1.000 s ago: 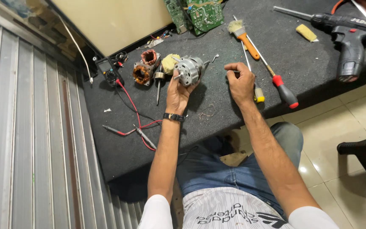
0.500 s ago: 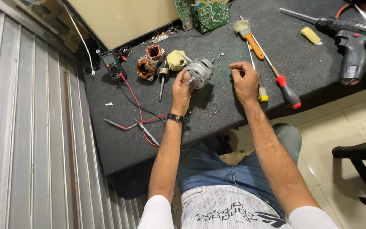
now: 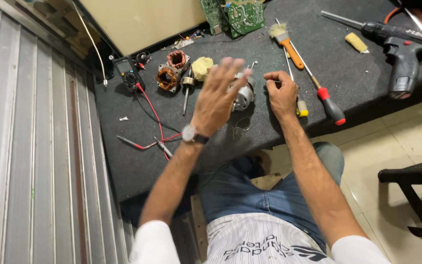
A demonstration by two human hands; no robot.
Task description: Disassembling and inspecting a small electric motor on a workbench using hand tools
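The small grey motor [image 3: 242,95] is seen lying on the dark counter [image 3: 137,161], partly hidden behind the left hand [image 3: 217,98], which is raised above it with fingers spread, nothing gripped. The right hand [image 3: 280,93] is curled just beside it; whether anything is pinched cannot be told. Copper-wound stators [image 3: 171,71], a multimeter [image 3: 127,72], a brush [image 3: 285,41] and a red-handled screwdriver [image 3: 329,103] are spread nearby.
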